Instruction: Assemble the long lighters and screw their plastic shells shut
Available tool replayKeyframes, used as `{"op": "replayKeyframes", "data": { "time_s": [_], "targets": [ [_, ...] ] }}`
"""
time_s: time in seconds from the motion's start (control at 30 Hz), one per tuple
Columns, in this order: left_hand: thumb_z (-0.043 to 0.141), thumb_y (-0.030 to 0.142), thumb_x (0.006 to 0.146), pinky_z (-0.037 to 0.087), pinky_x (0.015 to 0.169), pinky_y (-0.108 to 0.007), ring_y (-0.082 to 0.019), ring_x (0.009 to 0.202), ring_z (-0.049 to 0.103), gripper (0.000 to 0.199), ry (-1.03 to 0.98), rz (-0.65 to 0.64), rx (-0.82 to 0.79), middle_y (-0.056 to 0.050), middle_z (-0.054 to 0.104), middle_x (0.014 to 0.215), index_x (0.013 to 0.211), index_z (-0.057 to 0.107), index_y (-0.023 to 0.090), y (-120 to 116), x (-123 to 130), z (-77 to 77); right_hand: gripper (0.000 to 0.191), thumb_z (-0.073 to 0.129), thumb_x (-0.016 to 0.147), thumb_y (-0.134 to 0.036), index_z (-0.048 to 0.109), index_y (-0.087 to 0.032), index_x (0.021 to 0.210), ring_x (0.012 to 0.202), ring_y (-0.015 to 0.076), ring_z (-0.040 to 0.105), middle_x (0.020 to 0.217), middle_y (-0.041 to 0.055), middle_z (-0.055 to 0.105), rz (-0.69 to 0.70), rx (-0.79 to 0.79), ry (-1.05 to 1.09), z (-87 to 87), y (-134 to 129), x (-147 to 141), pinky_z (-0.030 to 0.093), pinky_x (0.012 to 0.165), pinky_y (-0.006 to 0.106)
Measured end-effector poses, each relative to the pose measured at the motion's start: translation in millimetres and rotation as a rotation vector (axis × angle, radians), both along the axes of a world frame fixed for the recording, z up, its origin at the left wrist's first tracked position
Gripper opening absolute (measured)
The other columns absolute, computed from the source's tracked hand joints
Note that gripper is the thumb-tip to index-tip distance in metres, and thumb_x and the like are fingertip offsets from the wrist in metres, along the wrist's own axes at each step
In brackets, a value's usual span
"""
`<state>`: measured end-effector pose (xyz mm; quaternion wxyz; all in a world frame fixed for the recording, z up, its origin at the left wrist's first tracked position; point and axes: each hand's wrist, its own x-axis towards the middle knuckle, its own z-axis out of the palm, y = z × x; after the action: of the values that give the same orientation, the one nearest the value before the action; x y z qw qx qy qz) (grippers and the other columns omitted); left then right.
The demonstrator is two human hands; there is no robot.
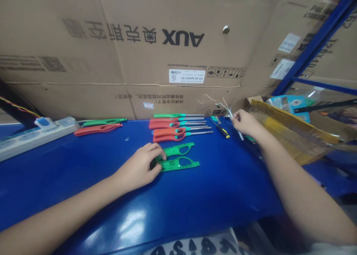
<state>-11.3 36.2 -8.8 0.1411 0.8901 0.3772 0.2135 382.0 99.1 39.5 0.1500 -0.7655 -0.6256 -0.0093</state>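
Observation:
My left hand [145, 162] curls its fingers and thumb round the left ends of two green lighter shell halves, an upper half [174, 151] and a lower half [167, 166], lying side by side on the blue table. Their hollow insides face up. At the table's far right my right hand [245, 123] is closed on a thin metal lighter tube [241, 136], with pale wires [226, 105] above the fingers. Close to that hand lies a black and yellow screwdriver [224, 131]. Several red and green lighters with metal tubes [169, 132] are lined up between my hands.
A white power strip [36, 136] sits at the left, beside a green shell piece [104, 122] and a red one [97, 129]. Large cardboard [117, 73] stands behind the blue table [195, 203]. An open carton [281, 136] and a blue metal frame [312, 43] are at the right.

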Motion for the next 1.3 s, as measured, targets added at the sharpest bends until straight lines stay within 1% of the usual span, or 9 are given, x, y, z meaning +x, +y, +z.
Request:
{"op": "replayKeyframes", "data": {
  "time_s": [0.13, 0.2, 0.3, 0.43, 0.57, 0.8, 1.0, 1.17, 1.3],
  "targets": [
    [0.051, 0.011, 0.079, 0.05, 0.085, -0.039, -0.026, 0.095, 0.06, 0.025, 0.087, 0.065, 0.02, -0.006, 0.066, 0.101, 0.095, 0.067, 0.022, 1, -7, 2.7, 0.011, 0.038, 0.098, -0.026, 0.046, -0.022, 0.105, 0.084, 0.0187, 0.069, 0.097, 0.0084, 0.07, 0.266, 0.005, 0.205, -0.2, -22, -40, 0.051, 0.071, 0.028],
    [0.05, 0.01, 0.078, 0.051, 0.085, -0.041, -0.027, 0.095, 0.06, 0.026, 0.126, 0.093, 0.028, -0.007, 0.066, 0.101, 0.094, 0.067, 0.021, 2, -11, 3.5, 0.008, 0.041, 0.098, -0.029, 0.044, -0.024, 0.104, 0.078, 0.0169, 0.067, 0.085, 0.0018, 0.067, 0.413, -0.02, 0.3, -4.4, -37, -65, 0.05, 0.069, 0.027],
    [0.05, 0.012, 0.078, 0.051, 0.089, -0.048, -0.03, 0.102, 0.061, 0.03, 0.137, 0.138, 0.009, -0.009, 0.067, 0.108, 0.101, 0.066, 0.021, 0, -15, 7.2, 0.011, 0.049, 0.094, -0.032, 0.043, -0.024, 0.098, 0.062, 0.0125, 0.054, 0.077, -0.0031, 0.056, 0.65, -0.086, 0.626, -11.6, -59, -96, 0.044, 0.06, 0.025],
    [0.06, 0.027, 0.083, 0.046, 0.106, -0.054, -0.032, 0.123, 0.06, 0.051, -0.12, 0.197, -0.141, -0.011, 0.066, 0.13, 0.133, 0.056, 0.021, -12, -12, 17.3, 0.024, 0.059, 0.091, -0.042, 0.047, -0.023, 0.096, 0.056, 0.0085, 0.04, 0.072, -0.0062, 0.046, 0.707, -0.296, 0.918, -19.1, -76, -117, 0.032, 0.05, 0.022],
    [0.068, 0.042, 0.085, 0.054, 0.102, -0.046, -0.028, 0.116, 0.067, 0.05, -0.446, 0.194, -0.427, -0.009, 0.072, 0.123, 0.13, 0.06, 0.022, -22, -2, 24.4, 0.038, 0.06, 0.091, -0.058, 0.051, -0.021, 0.093, 0.049, 0.0063, 0.033, 0.064, -0.0086, 0.04, 0.71, -0.442, 1.139, -27.1, -77, -119, 0.023, 0.044, 0.021],
    [0.078, 0.042, 0.08, 0.06, 0.081, -0.036, -0.021, 0.08, 0.073, 0.034, -0.724, 0.199, -0.758, -0.006, 0.08, 0.091, 0.106, 0.077, 0.019, -22, 0, 19.0, 0.044, 0.057, 0.092, -0.062, 0.06, -0.018, 0.093, 0.051, 0.0074, 0.034, 0.06, -0.0078, 0.04, 0.772, -0.444, 1.085, -32.4, -75, -116, 0.023, 0.048, 0.022],
    [0.084, 0.038, 0.078, 0.056, 0.066, -0.025, -0.014, 0.068, 0.067, 0.027, -0.967, 0.194, -0.945, -0.006, 0.078, 0.081, 0.096, 0.081, 0.018, -25, 2, 17.0, 0.029, 0.062, 0.094, -0.047, 0.061, -0.018, 0.092, 0.067, 0.0104, 0.049, 0.077, -0.001, 0.057, 0.857, -0.209, 0.971, -32.0, -74, -113, 0.039, 0.062, 0.024],
    [0.086, 0.036, 0.077, 0.055, 0.067, -0.019, -0.01, 0.068, 0.066, 0.027, -0.977, 0.245, -0.938, -0.005, 0.078, 0.082, 0.097, 0.082, 0.019, -24, 2, 11.5, 0.024, 0.06, 0.095, -0.042, 0.061, -0.018, 0.091, 0.069, 0.0116, 0.054, 0.077, -0.0004, 0.06, 0.887, -0.131, 0.915, -34.9, -74, -115, 0.044, 0.067, 0.025],
    [0.085, 0.037, 0.077, 0.059, 0.073, -0.022, -0.014, 0.077, 0.071, 0.028, -0.876, 0.288, -0.785, -0.005, 0.08, 0.091, 0.101, 0.082, 0.023, -23, 2, 9.2, 0.035, 0.058, 0.095, -0.048, 0.061, -0.018, 0.077, 0.068, 0.0117, 0.051, 0.073, 0.0001, 0.059, 0.837, -0.089, 0.755, -38.6, -75, -115, 0.041, 0.064, 0.024]
  ]
}}
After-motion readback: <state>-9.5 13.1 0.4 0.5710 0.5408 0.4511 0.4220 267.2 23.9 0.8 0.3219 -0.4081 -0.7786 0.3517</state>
